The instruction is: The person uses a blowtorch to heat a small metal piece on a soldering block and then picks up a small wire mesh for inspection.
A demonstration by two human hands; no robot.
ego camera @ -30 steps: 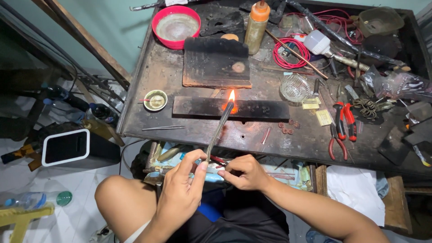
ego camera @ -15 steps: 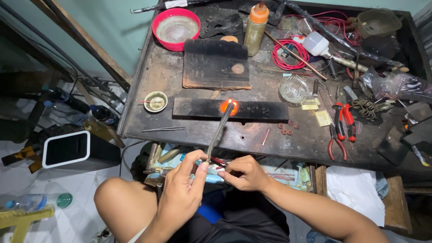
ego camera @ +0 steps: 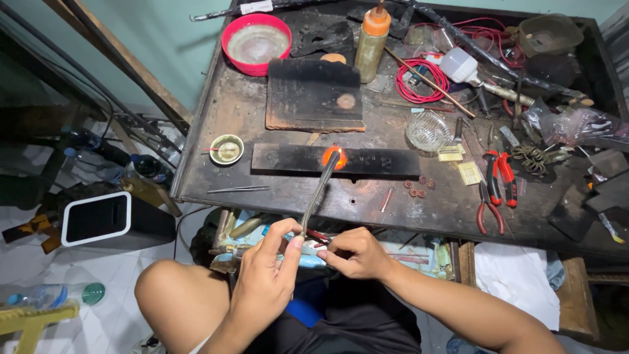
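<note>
Fingers, left hand [ego camera: 265, 278]: thumb and forefinger pinch the near end of a thin dark metal torch pipe [ego camera: 319, 192].
Fingers, right hand [ego camera: 355, 252]: curled, pinching a small red-tipped piece just beside the pipe's near end; what it is cannot be told.
Torch pipe: slants away from the hands, over the bench edge.
Pipe tip: orange glow [ego camera: 333, 157] on a long black charred block [ego camera: 367, 161].
Bench: dark scorched metal tabletop [ego camera: 229, 131].
Beside block: small round brass dish [ego camera: 227, 149] to its left, red-handled pliers [ego camera: 493, 190] to its right.
Behind block: red plastic bowl [ego camera: 256, 43], orange-capped bottle [ego camera: 371, 36].
</note>
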